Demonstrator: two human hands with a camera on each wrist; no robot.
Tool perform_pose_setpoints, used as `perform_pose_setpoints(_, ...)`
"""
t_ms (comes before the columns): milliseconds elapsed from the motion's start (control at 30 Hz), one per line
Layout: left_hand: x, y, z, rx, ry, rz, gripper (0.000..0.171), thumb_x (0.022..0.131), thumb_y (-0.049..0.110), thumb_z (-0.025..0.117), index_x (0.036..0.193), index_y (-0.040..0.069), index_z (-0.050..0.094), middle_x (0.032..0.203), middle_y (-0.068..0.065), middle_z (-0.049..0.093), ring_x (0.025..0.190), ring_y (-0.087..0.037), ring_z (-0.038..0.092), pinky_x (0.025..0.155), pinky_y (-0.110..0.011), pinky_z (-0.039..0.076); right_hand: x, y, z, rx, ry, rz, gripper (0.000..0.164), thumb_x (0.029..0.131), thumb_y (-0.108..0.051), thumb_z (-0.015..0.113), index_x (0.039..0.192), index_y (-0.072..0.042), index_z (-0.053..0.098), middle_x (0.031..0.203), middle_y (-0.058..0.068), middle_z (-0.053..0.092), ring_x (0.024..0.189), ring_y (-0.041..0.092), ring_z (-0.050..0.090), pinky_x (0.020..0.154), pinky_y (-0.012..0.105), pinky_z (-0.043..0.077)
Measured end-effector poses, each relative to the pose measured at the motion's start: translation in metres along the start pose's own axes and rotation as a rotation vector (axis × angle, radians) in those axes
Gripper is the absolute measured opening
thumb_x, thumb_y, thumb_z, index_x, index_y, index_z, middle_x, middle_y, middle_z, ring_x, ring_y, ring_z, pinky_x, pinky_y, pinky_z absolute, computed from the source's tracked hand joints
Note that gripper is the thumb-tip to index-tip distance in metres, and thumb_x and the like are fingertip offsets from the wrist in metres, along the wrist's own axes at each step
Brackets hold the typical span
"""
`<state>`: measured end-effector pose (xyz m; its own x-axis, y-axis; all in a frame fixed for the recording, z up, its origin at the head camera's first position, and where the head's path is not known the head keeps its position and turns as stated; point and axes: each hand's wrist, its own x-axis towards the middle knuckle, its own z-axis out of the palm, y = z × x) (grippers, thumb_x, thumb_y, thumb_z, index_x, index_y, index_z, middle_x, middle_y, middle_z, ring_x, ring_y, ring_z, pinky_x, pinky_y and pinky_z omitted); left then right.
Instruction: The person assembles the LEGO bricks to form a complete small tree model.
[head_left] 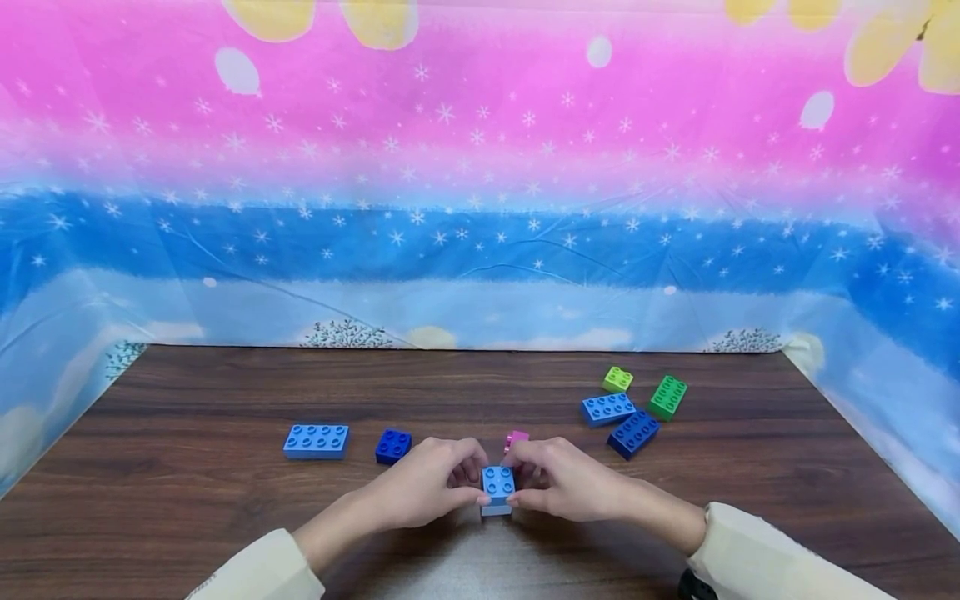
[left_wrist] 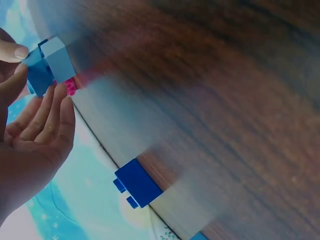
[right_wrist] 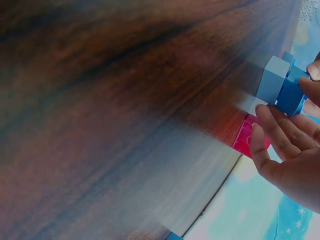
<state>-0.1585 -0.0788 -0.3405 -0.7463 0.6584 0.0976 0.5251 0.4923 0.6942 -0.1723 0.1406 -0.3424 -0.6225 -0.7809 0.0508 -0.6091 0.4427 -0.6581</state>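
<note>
In the head view, a light blue square brick (head_left: pixel 498 481) with studs on top sits over a paler blue brick (head_left: pixel 496 511) near the table's front. My left hand (head_left: pixel 435 483) pinches the upper brick from the left, thumb at its near corner. From the other side my right hand (head_left: pixel 566 481) grips it too, thumb at the near right corner. Both wrist views show the upper brick (right_wrist: pixel 291 92) set off-centre on the paler brick (right_wrist: pixel 272 79), one of whose studs stays uncovered. Just behind the right fingers lies a pink brick (head_left: pixel 516 439), partly hidden.
On the left lie a long light blue brick (head_left: pixel 316 442) and a dark blue square brick (head_left: pixel 393 447). Grouped at right are a lime brick (head_left: pixel 618 379), a green brick (head_left: pixel 667 397), a blue brick (head_left: pixel 608 409) and a dark blue brick (head_left: pixel 633 434). A patterned cloth (head_left: pixel 480 250) hangs behind.
</note>
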Motion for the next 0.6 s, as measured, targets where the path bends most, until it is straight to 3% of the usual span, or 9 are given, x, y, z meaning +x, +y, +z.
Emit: perform_pose_setpoints(600,-0.0011,-0.0014,0.0023,-0.040,-0.026,0.020,0.018,0.086,0.015,0.065,0.098,0.008,0.053,0.082,0.003,0.062,0.074,-0.005,0.058,0.065,-0.020,0.047,0.0009,0.0010,-0.0021,0.017,-0.022,0.014,0.018,0.084,-0.013,0.067,0.099,-0.008,0.058,0.093,0.001,0.063,0.080,0.004,0.060,0.069,0.019,0.049)
